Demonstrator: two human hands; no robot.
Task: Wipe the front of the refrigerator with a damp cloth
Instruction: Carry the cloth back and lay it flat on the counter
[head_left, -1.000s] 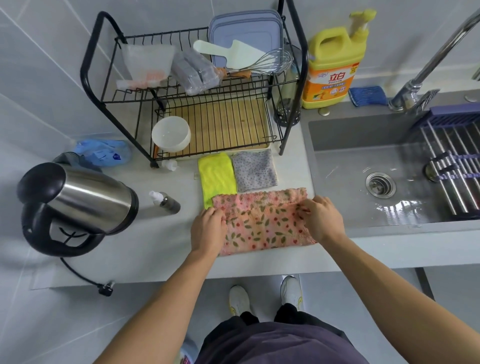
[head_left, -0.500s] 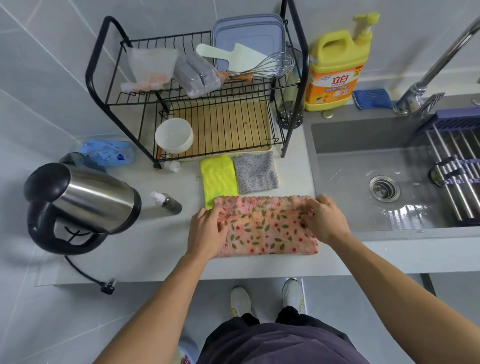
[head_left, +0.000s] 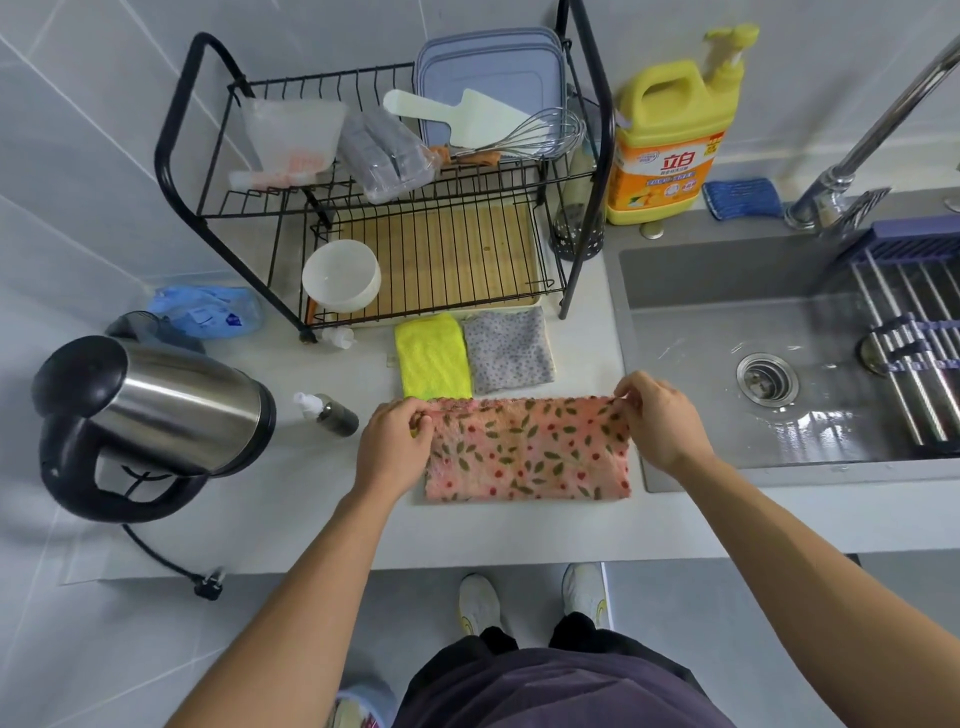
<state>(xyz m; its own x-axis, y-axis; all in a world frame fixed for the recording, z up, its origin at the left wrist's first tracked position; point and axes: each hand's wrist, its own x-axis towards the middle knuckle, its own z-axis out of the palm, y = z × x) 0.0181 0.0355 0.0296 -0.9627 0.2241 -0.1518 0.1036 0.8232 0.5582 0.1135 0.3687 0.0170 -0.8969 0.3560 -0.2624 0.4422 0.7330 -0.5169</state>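
Observation:
A pink floral cloth (head_left: 527, 452) lies folded on the white counter (head_left: 291, 499), just left of the sink. My left hand (head_left: 392, 444) pinches its far left corner. The far right corner is pinched by my right hand (head_left: 660, 415), and the far edge is lifted slightly and stretched between the two. A yellow cloth (head_left: 432, 356) and a grey dotted cloth (head_left: 506, 348) lie folded side by side just behind it. No refrigerator is in view.
A black dish rack (head_left: 395, 208) stands at the back, a steel kettle (head_left: 156, 410) at the left with its cord trailing, a small spray bottle (head_left: 332, 413) beside it. At right, the wet sink (head_left: 769, 364), faucet (head_left: 857, 156) and yellow detergent jug (head_left: 670, 135).
Both hands shifted from the cloth's sides to its far corners and raised the far edge, pulling it taut.

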